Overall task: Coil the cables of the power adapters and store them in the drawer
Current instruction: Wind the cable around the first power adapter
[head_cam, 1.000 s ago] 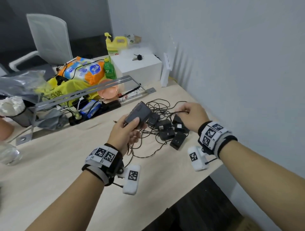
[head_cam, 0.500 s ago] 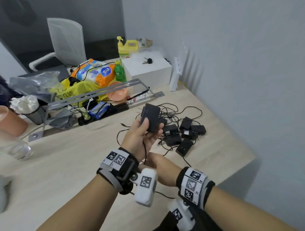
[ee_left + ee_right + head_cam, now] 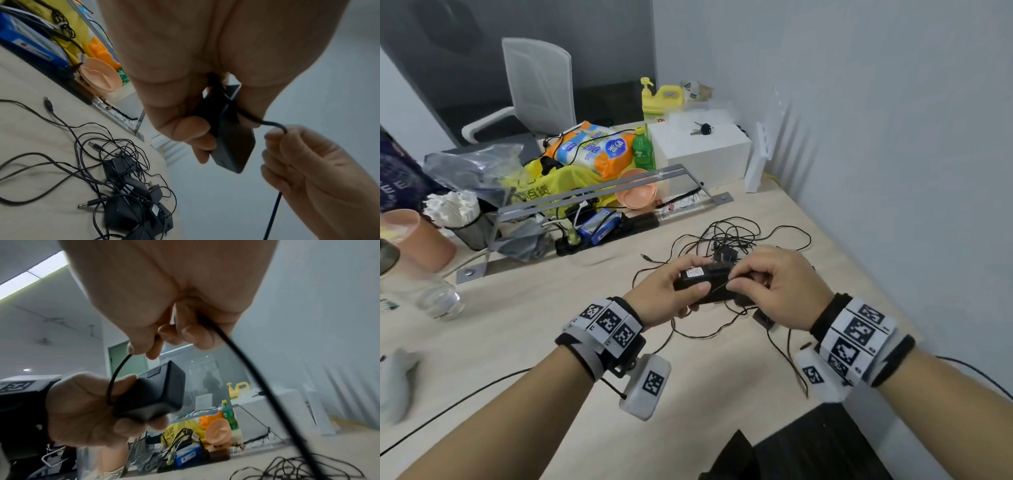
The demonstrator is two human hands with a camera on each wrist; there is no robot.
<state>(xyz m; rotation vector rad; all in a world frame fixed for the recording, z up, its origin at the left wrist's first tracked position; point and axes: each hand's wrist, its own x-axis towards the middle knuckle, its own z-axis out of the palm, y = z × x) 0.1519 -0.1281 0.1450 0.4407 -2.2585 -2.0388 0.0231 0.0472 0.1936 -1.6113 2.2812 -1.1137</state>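
My left hand (image 3: 688,296) grips a black power adapter (image 3: 703,284) lying sideways above the table, white label up. Just right of it, my right hand (image 3: 736,282) pinches the adapter's thin black cable (image 3: 271,124) between thumb and forefinger. The cable loops from the adapter (image 3: 156,391) up to that pinch (image 3: 152,347), then trails down past the right wrist. Several more black adapters (image 3: 133,211) lie in a heap with tangled cables (image 3: 732,233) on the table beyond my hands, partly hidden by them. No drawer is in view.
Clutter fills the back of the wooden table (image 3: 517,325): a grey metal frame (image 3: 592,195), power strip (image 3: 606,233), orange bowl (image 3: 637,193), green bottle (image 3: 643,150), white box (image 3: 702,154). A clear bottle (image 3: 431,291) stands left. The wall (image 3: 893,171) runs close on the right.
My right hand rose from beside the left wrist to the adapter and now pinches its cable. The left hand turned the adapter from upright to lying sideways.
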